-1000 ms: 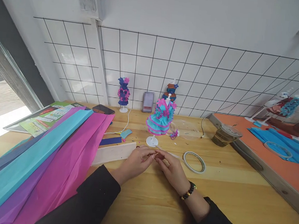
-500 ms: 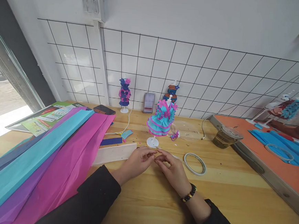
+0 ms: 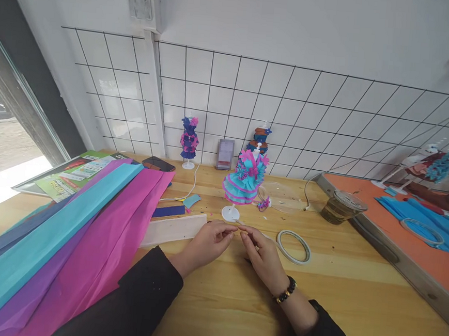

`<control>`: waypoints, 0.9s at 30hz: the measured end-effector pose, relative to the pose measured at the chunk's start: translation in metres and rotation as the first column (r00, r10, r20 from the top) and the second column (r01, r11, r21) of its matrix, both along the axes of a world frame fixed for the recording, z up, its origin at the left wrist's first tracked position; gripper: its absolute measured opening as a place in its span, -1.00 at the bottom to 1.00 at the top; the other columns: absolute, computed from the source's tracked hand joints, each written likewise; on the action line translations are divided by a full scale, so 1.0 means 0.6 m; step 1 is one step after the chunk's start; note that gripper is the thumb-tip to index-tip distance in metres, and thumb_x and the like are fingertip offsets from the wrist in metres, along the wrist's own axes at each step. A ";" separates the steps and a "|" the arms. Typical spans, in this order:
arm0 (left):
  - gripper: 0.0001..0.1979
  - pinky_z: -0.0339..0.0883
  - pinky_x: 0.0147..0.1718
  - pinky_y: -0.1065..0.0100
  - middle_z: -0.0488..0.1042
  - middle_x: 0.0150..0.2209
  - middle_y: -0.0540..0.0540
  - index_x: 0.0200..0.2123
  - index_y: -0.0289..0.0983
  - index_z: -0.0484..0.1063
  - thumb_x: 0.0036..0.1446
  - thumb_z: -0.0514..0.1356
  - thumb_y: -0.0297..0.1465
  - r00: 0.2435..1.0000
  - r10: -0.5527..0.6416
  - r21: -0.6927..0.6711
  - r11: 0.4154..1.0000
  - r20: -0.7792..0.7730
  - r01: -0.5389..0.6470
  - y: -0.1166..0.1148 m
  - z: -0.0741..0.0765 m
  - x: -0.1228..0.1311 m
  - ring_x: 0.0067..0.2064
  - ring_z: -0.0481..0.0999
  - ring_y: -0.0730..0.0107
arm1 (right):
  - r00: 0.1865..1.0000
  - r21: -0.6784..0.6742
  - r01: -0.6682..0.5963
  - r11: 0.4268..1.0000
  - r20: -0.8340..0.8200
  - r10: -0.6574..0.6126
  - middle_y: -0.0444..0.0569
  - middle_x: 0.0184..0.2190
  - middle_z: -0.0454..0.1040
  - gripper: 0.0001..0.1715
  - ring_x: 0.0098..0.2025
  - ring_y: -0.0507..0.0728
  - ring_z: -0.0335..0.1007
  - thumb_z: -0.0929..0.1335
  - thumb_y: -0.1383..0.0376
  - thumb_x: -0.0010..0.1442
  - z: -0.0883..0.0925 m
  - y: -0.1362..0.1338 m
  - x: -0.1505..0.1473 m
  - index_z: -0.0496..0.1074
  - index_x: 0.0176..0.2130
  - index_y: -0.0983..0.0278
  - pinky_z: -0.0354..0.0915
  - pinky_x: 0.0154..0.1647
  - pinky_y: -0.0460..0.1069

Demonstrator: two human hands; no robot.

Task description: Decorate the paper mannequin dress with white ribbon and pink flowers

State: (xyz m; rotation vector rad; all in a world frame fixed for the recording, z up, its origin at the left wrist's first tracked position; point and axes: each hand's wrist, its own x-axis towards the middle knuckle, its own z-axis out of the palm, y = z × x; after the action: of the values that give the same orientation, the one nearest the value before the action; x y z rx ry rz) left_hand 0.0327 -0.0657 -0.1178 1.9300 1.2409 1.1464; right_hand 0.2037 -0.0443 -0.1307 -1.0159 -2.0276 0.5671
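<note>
My left hand and my right hand meet fingertip to fingertip above the wooden table, each in a pinch. Whatever the fingers may hold is too small to make out. Just beyond them stands a miniature dress form in a turquoise and pink ruffled paper dress, on a round white base. Beside my left hand lies a pale whitish strip. To the right of my right hand a roll of narrow tape lies flat. A bracelet of dark and gold beads circles my right wrist.
Pink crepe paper and a turquoise sheet cover the left side. Two more dressed forms, one blue and pink, stand by the tiled wall near a small display. A lidded cup sits beside an orange board.
My right hand's fingers have shifted slightly and come closer to the left fingertips. The whole view has moved a little; the objects on the table stay in place.
</note>
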 end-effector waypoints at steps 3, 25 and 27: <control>-0.76 0.31 -0.22 0.39 0.52 -0.18 -0.10 -0.19 -0.24 0.48 0.14 0.05 -0.41 1.000 -0.022 0.000 1.000 0.020 0.022 0.000 0.000 0.001 -0.19 0.46 0.38 | 1.000 0.010 0.010 1.000 0.014 -0.010 -0.14 -0.61 0.36 -0.67 -0.58 0.02 0.27 0.19 0.21 0.23 -0.001 0.000 0.000 0.40 -0.14 0.31 0.23 -0.52 -0.09; -0.75 0.31 -0.27 0.39 0.52 -0.20 -0.09 -0.19 -0.23 0.47 0.15 0.03 -0.37 1.000 -0.016 -0.040 0.999 0.020 0.017 0.004 -0.012 -0.001 -0.23 0.46 0.38 | 0.994 0.055 -0.109 0.992 -0.019 0.110 -0.03 -0.36 0.41 -0.65 -0.31 0.08 0.35 0.22 0.31 0.21 -0.011 0.006 0.000 0.27 0.01 0.22 0.34 -0.22 0.03; -0.74 0.32 -0.26 0.37 0.51 -0.18 -0.10 -0.17 -0.23 0.47 0.14 0.04 -0.37 1.000 -0.014 -0.057 0.998 0.027 0.016 0.004 -0.012 -0.001 -0.23 0.46 0.37 | 0.993 0.058 -0.111 0.992 -0.022 0.112 -0.05 -0.37 0.41 -0.63 -0.34 0.08 0.35 0.24 0.30 0.19 -0.011 0.006 -0.001 0.26 0.02 0.22 0.34 -0.25 0.02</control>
State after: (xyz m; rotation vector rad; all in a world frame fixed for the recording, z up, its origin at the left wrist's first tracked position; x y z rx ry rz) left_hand 0.0324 -0.0634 -0.1248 1.8734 1.2299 1.1138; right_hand 0.2031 -0.0406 -0.1375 -0.8619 -2.0758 0.5745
